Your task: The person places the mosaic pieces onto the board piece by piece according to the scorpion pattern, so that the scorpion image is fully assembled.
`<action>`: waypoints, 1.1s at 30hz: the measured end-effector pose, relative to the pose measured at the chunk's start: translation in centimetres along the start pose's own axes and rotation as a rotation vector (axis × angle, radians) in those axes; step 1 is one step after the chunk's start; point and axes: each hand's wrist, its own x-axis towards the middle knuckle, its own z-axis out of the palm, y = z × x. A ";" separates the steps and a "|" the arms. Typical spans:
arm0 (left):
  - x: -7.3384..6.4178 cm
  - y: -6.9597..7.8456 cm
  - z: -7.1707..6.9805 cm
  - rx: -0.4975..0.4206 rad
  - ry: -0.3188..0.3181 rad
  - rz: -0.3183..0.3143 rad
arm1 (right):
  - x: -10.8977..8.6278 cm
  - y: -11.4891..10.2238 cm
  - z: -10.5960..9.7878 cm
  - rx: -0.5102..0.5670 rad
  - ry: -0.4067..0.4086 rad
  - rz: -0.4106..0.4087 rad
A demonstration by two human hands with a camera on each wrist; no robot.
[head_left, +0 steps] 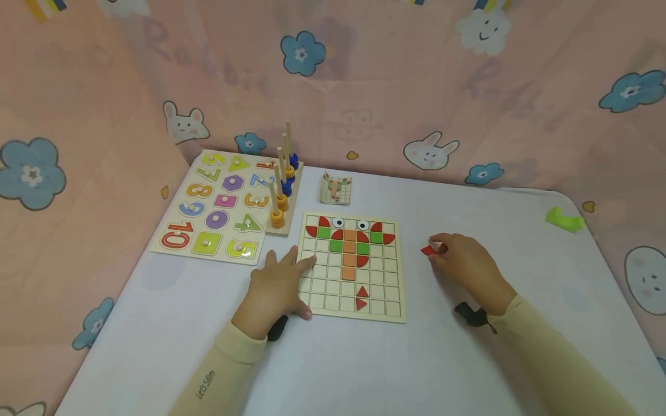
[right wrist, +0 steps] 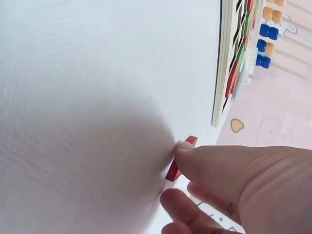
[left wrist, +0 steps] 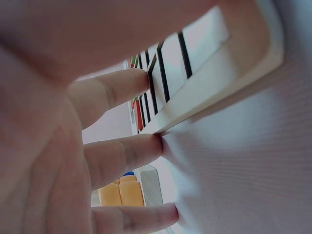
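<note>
A square wooden grid board (head_left: 321, 277) lies mid-table, set with red, green and orange pieces and two eye discs in its upper part. Two small red triangles (head_left: 362, 291) sit lower on the grid. My left hand (head_left: 274, 292) rests at the board's left edge with fingers spread; in the left wrist view, one fingertip (left wrist: 141, 82) touches the board and others reach the tabletop. Right of the board, my right hand (head_left: 465, 263) pinches a small red piece (head_left: 428, 250) between thumb and fingers. In the right wrist view, the red piece (right wrist: 181, 161) is tilted, close to the tabletop, partly hidden by the thumb.
At the back left lies a number and shape puzzle board (head_left: 179, 254), with a peg stand (head_left: 281, 231) of blue and orange beads beside it. A small picture card (head_left: 335, 188) is behind the grid board. A green piece (head_left: 565, 220) lies near the right edge.
</note>
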 end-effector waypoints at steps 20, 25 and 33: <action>0.0 -0.2 0.0 -0.028 -0.005 0.004 | 0.9 -0.7 0.3 0.023 -0.006 -0.072; -0.1 -0.3 0.0 -0.027 -0.009 0.006 | 1.0 -2.6 0.4 0.083 0.031 -0.118; -0.1 -0.3 0.1 -0.021 0.006 0.018 | 1.5 -8.4 2.3 -0.038 0.131 -0.446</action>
